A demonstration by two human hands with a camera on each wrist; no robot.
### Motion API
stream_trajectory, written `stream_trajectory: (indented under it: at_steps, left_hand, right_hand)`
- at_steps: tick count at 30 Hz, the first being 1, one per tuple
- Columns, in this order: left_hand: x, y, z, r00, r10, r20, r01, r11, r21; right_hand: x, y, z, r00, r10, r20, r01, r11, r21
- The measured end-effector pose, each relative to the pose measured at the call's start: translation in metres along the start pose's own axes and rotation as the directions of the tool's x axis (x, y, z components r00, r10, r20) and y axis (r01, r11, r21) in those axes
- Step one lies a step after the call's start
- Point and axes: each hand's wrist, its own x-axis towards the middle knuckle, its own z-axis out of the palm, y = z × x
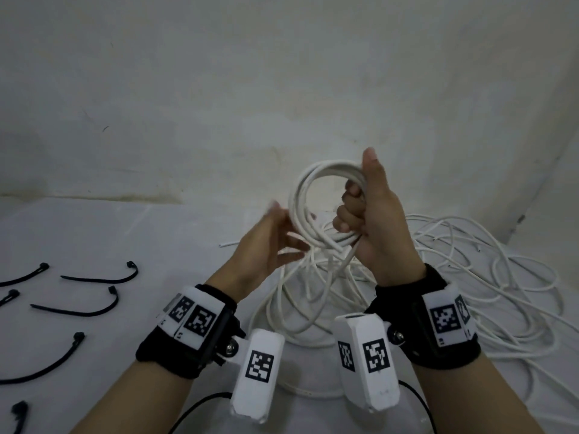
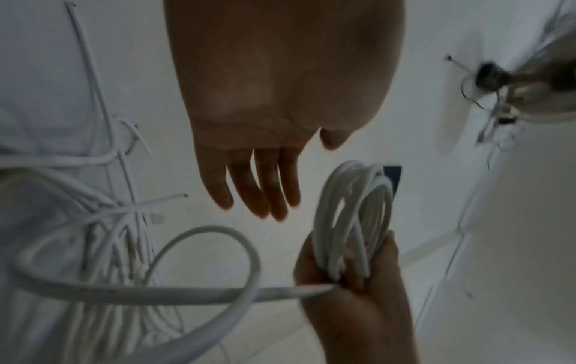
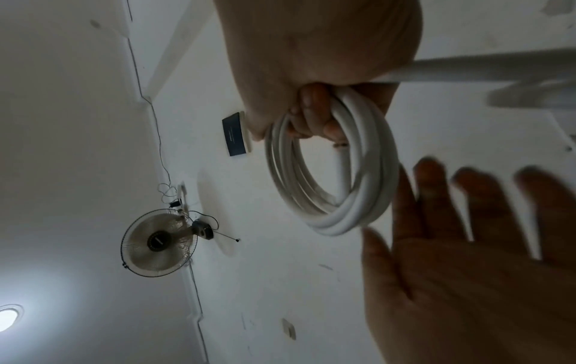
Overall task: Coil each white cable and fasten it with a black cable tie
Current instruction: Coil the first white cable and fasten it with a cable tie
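White cable coil [image 1: 308, 202] is sitting upright in your right hand [image 1: 372, 220], raised above the table [image 1: 125, 233]. Your right fingers [image 3: 311, 118] are curling through the ring and your thumb is pointing upward along its far side, so that hand is clamping the stacked loops firmly. One strand is trailing from the bottom of your fist down to the loose white cable [image 1: 470, 277], which is lying in tangled loops on the table beneath and to the right of both hands.

Your left hand [image 1: 269, 249] is hovering just beside the coil's left edge with the fingers [image 2: 258, 192] straight and spread apart; it is gripping nothing. The head view is blurred there, so you cannot tell whether the fingertips are touching the coil. In the left wrist view, a large open loop [image 2: 156, 266] of the trailing strand is running out from your right fist.

Black cable ties [image 1: 91, 305] are lying unfastened on the table's left side, well apart from the coil and from each other.

A wall fan [image 3: 159, 242] is showing in the right wrist view.
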Motion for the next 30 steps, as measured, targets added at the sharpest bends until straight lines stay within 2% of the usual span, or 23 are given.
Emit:
stream_trajectory:
  at_steps: [2,4,6,8,11,13,15,18,21,23,24,27,28,30]
  left_hand:
    - [-0.002,-0.004,0.005,0.988,-0.064,0.141,0.042,0.987,0.154]
    - [-0.007,-0.007,0.01,0.964,-0.045,0.26,-0.048,0.939,0.341]
    - [-0.01,-0.007,0.011,0.949,0.044,0.313,-0.225,0.79,0.571]
    - [-0.012,-0.008,0.011,0.937,0.096,0.335,-0.317,0.635,0.704]
    - [-0.011,-0.014,0.012,0.924,0.152,0.352,-0.376,0.542,0.752]
    - [-0.008,-0.019,0.014,0.921,0.205,0.331,-0.389,0.519,0.761]
    - [-0.005,-0.022,0.014,0.912,0.313,0.263,-0.397,0.521,0.756]
    - [-0.005,-0.023,0.016,0.86,0.48,0.17,-0.426,0.494,0.758]
    - [-0.008,-0.022,0.02,0.818,0.563,0.119,-0.394,0.397,0.829]
    - [-0.009,-0.019,0.021,0.812,0.575,0.101,-0.338,0.322,0.884]
    - [-0.009,-0.017,0.021,0.825,0.558,0.091,-0.324,0.334,0.885]
    - [-0.009,-0.011,0.019,0.872,0.486,0.058,-0.311,0.458,0.833]
    - [-0.009,-0.01,0.018,0.885,0.464,0.026,-0.294,0.517,0.804]
    - [-0.011,-0.006,0.019,0.92,0.384,-0.083,-0.235,0.708,0.666]
  right_hand:
    - [0.001,-0.005,-0.001,0.999,-0.015,-0.052,0.018,0.999,0.05]
    - [0.001,-0.007,-0.001,0.995,-0.025,-0.1,0.032,0.998,0.06]
    - [0.0,-0.008,-0.001,0.99,-0.028,-0.141,0.038,0.997,0.068]
    - [0.0,-0.01,-0.003,0.985,-0.024,-0.17,0.04,0.995,0.091]
    - [0.0,-0.014,-0.005,0.979,-0.035,-0.199,0.062,0.989,0.131]
    - [-0.001,-0.018,-0.006,0.976,-0.053,-0.21,0.084,0.986,0.142]
    - [-0.004,-0.023,-0.007,0.974,-0.075,-0.215,0.108,0.983,0.148]
    - [-0.008,-0.03,-0.006,0.971,-0.11,-0.21,0.141,0.98,0.139]
    - [-0.013,-0.033,-0.003,0.966,-0.163,-0.2,0.185,0.978,0.098]
    - [-0.016,-0.033,0.0,0.961,-0.196,-0.196,0.214,0.974,0.077]
    - [-0.017,-0.033,0.001,0.959,-0.206,-0.193,0.223,0.972,0.072]
    - [-0.018,-0.029,0.005,0.962,-0.203,-0.185,0.218,0.974,0.061]
    - [-0.018,-0.028,0.006,0.963,-0.199,-0.183,0.212,0.976,0.054]
    - [-0.018,-0.024,0.007,0.964,-0.192,-0.182,0.204,0.978,0.047]
